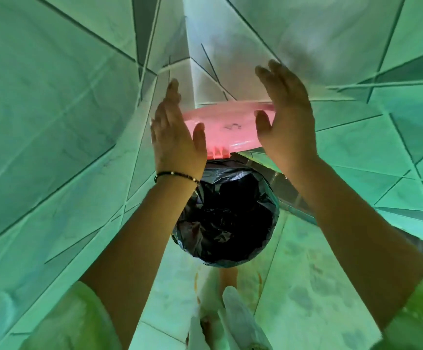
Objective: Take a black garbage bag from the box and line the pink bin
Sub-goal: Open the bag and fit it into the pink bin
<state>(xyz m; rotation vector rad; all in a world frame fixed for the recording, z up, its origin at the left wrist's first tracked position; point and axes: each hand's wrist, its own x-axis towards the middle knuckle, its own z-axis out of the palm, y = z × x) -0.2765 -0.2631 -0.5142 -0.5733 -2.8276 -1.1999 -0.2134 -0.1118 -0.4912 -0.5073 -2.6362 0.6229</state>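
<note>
The crinkled black plastic garbage bag [226,218] already lines the bin's mouth below both wrists, while the left hand [176,132] and right hand [287,114], fingers straight, flank the round pink plastic lid [228,128], seemingly only closing left.

The light around me is soft and even, with a strong green cast over the tiled walls [53,122] and floor [306,261]. A smoky shadow falls on the wall above my right hand [288,114]. The black garbage bag [226,215] shows small glossy highlights on its creases, while its hollow is very dark. My left hand [175,132] and the pink lid [226,127] are smeared with motion blur. Straight tile lines bend hard toward the edges, and the lower corners are soft and out of focus.
</note>
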